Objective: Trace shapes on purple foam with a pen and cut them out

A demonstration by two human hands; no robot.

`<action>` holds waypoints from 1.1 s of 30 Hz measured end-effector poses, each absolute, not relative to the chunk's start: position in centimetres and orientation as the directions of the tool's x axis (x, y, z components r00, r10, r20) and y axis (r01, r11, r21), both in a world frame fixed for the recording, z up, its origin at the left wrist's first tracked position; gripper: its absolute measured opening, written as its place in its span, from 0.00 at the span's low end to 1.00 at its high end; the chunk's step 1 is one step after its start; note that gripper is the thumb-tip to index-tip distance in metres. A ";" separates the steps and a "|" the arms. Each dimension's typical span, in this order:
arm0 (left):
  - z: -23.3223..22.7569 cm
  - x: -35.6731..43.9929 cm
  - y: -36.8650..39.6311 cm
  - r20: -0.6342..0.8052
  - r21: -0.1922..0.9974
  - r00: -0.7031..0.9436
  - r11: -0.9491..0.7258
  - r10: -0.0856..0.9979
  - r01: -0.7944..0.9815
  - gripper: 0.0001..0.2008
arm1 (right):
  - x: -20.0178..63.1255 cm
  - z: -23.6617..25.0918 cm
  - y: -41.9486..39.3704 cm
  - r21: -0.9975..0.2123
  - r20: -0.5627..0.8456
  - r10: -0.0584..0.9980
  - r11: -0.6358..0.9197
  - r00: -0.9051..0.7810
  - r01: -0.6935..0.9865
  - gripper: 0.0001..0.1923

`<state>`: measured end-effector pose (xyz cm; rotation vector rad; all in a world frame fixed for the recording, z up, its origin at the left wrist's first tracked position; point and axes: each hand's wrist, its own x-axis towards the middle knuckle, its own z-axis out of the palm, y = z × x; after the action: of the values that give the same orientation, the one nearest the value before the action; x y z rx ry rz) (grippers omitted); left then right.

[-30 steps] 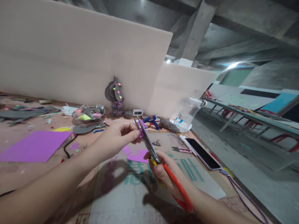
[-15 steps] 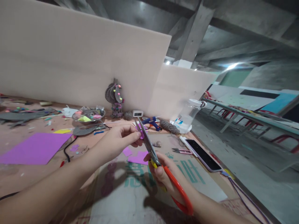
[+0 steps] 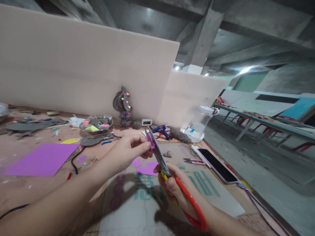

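Between the thumb and fingers of my left hand is a small purple paper piece, partly hidden by the blades. My right hand is closed around a pair of scissors with red-orange handles and some yellow on them. The blades point up and away, slightly apart, and cross the purple piece. Below my hands, purple paper scraps lie on a pale board with green lettering. A larger purple sheet lies flat at the left.
Behind my hands are a blue glue gun, grey yarn and a small white display. A bowl of bits stands left of a grey decorated figure. Thread snips, a phone and a clear jug are on the right.
The view has shifted slightly, so the table things sit a little further right and lower. Both hands keep their holds, with the scissor blades still at the small purple piece.
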<state>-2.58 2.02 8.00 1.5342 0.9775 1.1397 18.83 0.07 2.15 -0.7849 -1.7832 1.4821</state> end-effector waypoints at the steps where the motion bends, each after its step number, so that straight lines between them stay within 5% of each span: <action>1: 8.0 -2.6 2.0 0.206 0.972 0.245 -0.226 0.948 0.058 0.13 | 18.8 2.2 0.1 -0.986 0.122 0.797 0.167 -0.592 0.022 0.28; 12: 7.7 -3.0 2.8 0.202 0.966 0.269 -0.237 0.942 0.104 0.15 | 19.0 1.4 0.5 -0.985 0.097 0.817 0.161 -0.568 0.064 0.31; 17: 7.1 -7.4 5.1 0.114 0.847 0.330 -0.265 0.937 0.461 0.18 | 19.7 4.3 1.8 -0.931 0.100 0.853 0.261 -0.512 0.254 0.24; 20: 5.3 -10.6 6.9 -0.061 0.742 0.271 -0.138 0.961 0.656 0.19 | 21.1 6.8 4.0 -0.772 0.158 0.895 0.376 -0.418 0.513 0.18; 24: 2.6 -12.2 8.0 -0.188 0.643 0.192 -0.028 0.963 0.766 0.18 | 24.1 6.2 8.1 -0.313 0.256 0.928 0.346 -0.272 0.885 0.23; 27: 1.4 -12.0 8.0 -0.203 0.571 0.146 -0.004 0.968 0.821 0.18 | 26.8 3.2 11.0 -0.029 0.270 0.923 0.294 -0.276 0.955 0.23; 33: 2.2 -11.4 8.0 -0.072 0.430 0.078 -0.040 0.994 0.902 0.13 | 29.1 -0.8 13.3 -0.030 0.158 0.972 0.182 -0.175 0.983 0.27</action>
<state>-11.41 8.03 2.24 2.0004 1.8795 0.3499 29.12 13.30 -0.81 -1.9208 -2.3026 -0.1183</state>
